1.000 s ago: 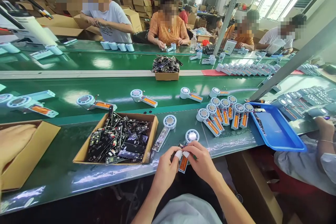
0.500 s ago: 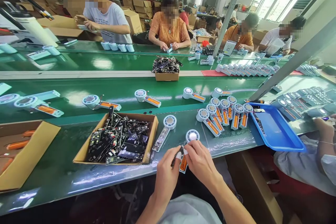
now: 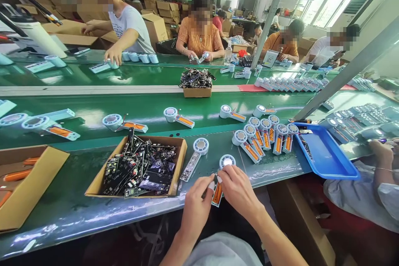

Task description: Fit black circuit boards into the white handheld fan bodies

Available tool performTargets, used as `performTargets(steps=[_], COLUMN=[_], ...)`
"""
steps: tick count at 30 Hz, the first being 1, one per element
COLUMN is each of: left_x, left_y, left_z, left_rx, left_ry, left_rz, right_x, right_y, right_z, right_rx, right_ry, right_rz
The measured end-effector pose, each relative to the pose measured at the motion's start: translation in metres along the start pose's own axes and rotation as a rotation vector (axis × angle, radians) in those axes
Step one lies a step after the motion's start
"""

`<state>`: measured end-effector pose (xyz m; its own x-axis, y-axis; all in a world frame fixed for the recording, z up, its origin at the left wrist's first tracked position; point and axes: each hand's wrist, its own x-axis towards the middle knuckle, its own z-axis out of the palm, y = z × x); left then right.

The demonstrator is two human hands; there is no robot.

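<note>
A light-blue handheld fan unit (image 3: 217,196), its handle open over an orange battery, lies at the bench's front edge with its round head away from me. My left hand (image 3: 198,199) is closed at the left of the handle, thumb and fingers pinching a small dark circuit board that is mostly hidden. My right hand (image 3: 237,187) is closed over the joint between head and handle, fingertips pinched; what they grip is too small to make out. To the left lies another fan (image 3: 190,166) with a board in its handle, beside a carton (image 3: 183,166) of black circuit boards.
Several open fans (image 3: 251,151) stand grouped to the right, near a blue tray (image 3: 333,166). A carton (image 3: 46,187) with orange batteries is at far left. Fans lie on the green belt (image 3: 149,106). People sit opposite; another person's hand (image 3: 382,149) is at right.
The fans on the near belt have shifted slightly right. The person at upper left has reached down to a fan across the belt. My hands stay at the same fan, and the dark board is more hidden.
</note>
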<state>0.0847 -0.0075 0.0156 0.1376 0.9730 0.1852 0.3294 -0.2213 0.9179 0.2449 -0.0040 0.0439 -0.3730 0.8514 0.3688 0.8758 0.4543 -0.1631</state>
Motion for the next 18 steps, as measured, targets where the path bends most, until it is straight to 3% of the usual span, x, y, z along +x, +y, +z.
performTargets(steps=[5,11,14,18], left_x=[0.010,0.018,0.019,0.022], left_y=[-0.005,-0.006,-0.009,-0.013], left_z=[-0.009,-0.017,-0.018,-0.018], left_rx=[-0.195,-0.228,-0.217,-0.174], left_ry=[-0.102,-0.187,-0.181,-0.114], left_rz=[-0.209,-0.190,-0.214,-0.343], right_x=[0.000,0.001,0.004,0.003], right_y=[0.005,0.007,0.005,-0.007], right_z=[0.000,-0.002,0.000,0.001], right_rx=[0.153,0.195,0.141,0.086], right_ry=[0.010,-0.071,-0.078,-0.010], right_rz=[0.061,0.088,0.102,0.081])
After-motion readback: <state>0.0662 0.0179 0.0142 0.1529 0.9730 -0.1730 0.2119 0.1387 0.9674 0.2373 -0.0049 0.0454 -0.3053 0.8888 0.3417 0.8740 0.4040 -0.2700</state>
